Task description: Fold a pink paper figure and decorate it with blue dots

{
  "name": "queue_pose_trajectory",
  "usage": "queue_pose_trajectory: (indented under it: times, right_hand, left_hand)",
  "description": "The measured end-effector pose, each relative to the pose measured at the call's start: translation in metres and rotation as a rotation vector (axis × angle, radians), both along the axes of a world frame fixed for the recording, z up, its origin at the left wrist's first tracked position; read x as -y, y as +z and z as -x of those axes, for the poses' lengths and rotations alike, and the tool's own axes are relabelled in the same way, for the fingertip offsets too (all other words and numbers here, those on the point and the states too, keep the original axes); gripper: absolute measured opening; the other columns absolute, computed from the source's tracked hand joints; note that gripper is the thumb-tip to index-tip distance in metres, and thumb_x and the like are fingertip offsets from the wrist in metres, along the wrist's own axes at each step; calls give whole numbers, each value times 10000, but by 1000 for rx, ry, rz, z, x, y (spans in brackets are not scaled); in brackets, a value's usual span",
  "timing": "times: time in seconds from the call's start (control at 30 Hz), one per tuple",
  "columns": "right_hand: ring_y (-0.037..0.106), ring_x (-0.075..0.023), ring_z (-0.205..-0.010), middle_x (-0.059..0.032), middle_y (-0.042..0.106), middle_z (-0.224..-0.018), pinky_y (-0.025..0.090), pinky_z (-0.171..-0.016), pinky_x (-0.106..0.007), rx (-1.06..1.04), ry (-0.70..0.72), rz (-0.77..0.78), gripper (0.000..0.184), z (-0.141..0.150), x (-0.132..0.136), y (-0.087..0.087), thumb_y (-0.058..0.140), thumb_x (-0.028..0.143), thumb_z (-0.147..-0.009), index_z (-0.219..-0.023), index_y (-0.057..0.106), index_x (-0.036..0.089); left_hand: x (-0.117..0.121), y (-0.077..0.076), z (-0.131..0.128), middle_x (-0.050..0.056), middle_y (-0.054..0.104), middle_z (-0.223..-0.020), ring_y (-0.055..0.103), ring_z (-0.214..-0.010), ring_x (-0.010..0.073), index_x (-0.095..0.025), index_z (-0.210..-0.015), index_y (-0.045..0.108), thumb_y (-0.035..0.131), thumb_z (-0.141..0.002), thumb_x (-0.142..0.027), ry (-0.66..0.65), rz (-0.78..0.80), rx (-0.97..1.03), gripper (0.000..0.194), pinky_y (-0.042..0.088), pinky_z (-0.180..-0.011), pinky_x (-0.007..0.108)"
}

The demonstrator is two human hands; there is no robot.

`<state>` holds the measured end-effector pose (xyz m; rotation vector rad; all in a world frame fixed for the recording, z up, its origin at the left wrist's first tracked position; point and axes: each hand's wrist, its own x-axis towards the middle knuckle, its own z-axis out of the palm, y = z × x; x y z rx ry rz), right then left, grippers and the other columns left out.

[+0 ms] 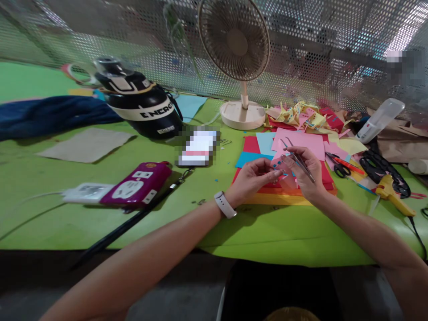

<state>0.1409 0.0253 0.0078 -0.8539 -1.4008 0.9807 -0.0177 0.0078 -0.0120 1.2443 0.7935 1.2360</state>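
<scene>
My left hand (251, 179) pinches a small pink paper piece (277, 159) with blue bits on it. Across from it, my right hand (309, 174) is closed around metal tweezers (303, 168), whose tips point up and away to the left. The right fingertips also reach the pink piece; whether they grip it is hard to make out. Both hands are above a stack of coloured paper, with a pink sheet (301, 139), a blue sheet (249, 159) and an orange sheet (329, 191) showing.
Right of the stack lie scissors (341, 170), a yellow glue gun (389, 191) and paper scraps (301, 113). A fan (243, 115) stands behind. On the left are a phone (199, 148), a black jug (147, 109), a purple power bank (137, 185) and a cloth (56, 116).
</scene>
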Motion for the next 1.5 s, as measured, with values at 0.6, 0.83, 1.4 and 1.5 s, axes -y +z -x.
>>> queue_pose_trajectory:
  times: [0.6,0.83,1.4,1.5]
  right_hand:
    - [653,-133,-715,10,684,-774,576,-684,-303,43,39,-11,308,-3,0,-2,770,429,-779,-987,670,225]
    - [694,-159,-814,-26,735,-911,569,-783,-339,244,-74,-279,155,-8,3,-1,698,339,-854,-970,696,236]
    - [662,-134,-737,-3,724,-841,557,-710,-299,171,-43,-180,215,-8,-1,1,726,383,-832,-987,685,240]
    - [655,-129,-768,-1,721,-893,554,-738,-298,100,-60,-151,215,-11,-8,1,747,362,-806,-973,679,245]
  left_hand:
    - [-5,-4,4,-2,701,-736,661,-661,115,-166,-794,673,826,-718,-504,-57,-42,-4,378,556,-674,244]
    - [-5,-1,4,-7,721,-738,651,-664,100,-174,-789,702,860,-705,-413,-72,-11,68,298,519,-659,216]
    - [-5,-6,7,57,781,-861,728,-763,173,-183,-925,725,786,-779,-490,-92,-33,-49,345,569,-712,288]
    - [-4,-7,8,45,781,-828,742,-779,188,-192,-1064,695,796,-771,-483,-122,-15,-9,425,580,-771,324]
